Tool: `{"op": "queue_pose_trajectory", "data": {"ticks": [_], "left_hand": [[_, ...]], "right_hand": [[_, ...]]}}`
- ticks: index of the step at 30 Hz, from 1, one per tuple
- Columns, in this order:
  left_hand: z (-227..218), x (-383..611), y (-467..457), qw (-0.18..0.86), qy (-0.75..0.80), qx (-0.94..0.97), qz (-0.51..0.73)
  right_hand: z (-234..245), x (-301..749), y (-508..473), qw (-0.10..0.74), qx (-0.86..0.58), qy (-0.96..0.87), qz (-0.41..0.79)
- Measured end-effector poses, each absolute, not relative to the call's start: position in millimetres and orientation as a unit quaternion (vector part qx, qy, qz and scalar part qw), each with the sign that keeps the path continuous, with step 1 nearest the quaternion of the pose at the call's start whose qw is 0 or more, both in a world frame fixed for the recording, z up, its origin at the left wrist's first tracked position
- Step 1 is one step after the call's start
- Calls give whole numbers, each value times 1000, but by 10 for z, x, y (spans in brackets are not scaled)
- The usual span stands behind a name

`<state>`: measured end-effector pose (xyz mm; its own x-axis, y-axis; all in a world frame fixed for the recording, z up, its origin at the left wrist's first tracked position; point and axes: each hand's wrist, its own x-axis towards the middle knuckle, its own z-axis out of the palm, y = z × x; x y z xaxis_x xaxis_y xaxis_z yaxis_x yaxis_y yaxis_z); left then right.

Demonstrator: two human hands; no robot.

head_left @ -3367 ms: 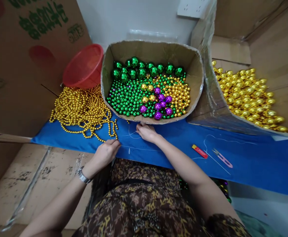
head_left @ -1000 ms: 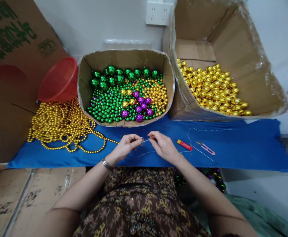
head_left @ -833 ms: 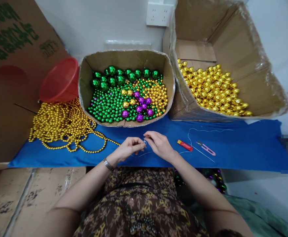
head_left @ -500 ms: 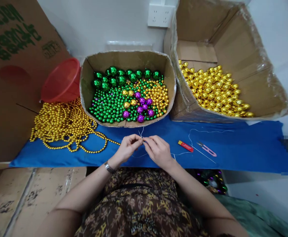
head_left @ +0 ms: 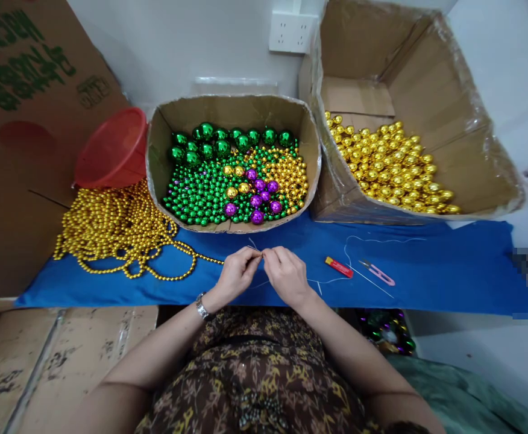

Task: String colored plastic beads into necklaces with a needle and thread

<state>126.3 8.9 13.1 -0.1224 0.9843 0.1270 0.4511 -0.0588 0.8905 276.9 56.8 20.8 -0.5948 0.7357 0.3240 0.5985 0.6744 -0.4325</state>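
Note:
My left hand (head_left: pixel 237 272) and my right hand (head_left: pixel 286 274) meet fingertip to fingertip over the blue cloth (head_left: pixel 427 283). Both pinch a thin white thread (head_left: pixel 252 244) between thumb and forefinger, with short ends sticking up between them. The thread trails off to the right across the cloth. Just beyond my hands stands a cardboard box (head_left: pixel 155 138) of green, gold and purple beads. A strand from the pile of strung gold beads (head_left: pixel 114 229) runs up to my left hand.
A red lighter (head_left: pixel 339 267) and pink thread snips (head_left: pixel 378 272) lie on the cloth right of my hands. A larger box (head_left: pixel 472 138) of gold balls stands at the right, a tilted red basin (head_left: pixel 110 147) at the left. Cardboard sheets flank the left side.
My hands left the cloth, lifted the thread and came together. In the last second the gap between them closed and a small loop of thread was drawn in between the fingertips.

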Motion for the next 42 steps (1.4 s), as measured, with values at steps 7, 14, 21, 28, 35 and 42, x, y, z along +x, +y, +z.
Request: {"op": "queue_pose_trajectory", "data": {"ticks": [7,14,21,28,35,42], "left_hand": [[109,1342,131,564,565,337,499],[212,1095,156,447,579,536,421],[383,740,122,361,588,653,311],[583,847,126,390,560,662,312],[642,778,52,368,576,691,234],[575,523,-106,233,561,772,189]], "right_hand": [[132,2658,680,413,-378,-496,664],[371,2814,805,443,-361,-371,732],[593,2985,809,562,-331,-510,561],[353,2762,633,306,-298,-894,135],[389,2996,698,287,-295,-910,-47],[553,3730,845,242,-389,-884,-91]]}}
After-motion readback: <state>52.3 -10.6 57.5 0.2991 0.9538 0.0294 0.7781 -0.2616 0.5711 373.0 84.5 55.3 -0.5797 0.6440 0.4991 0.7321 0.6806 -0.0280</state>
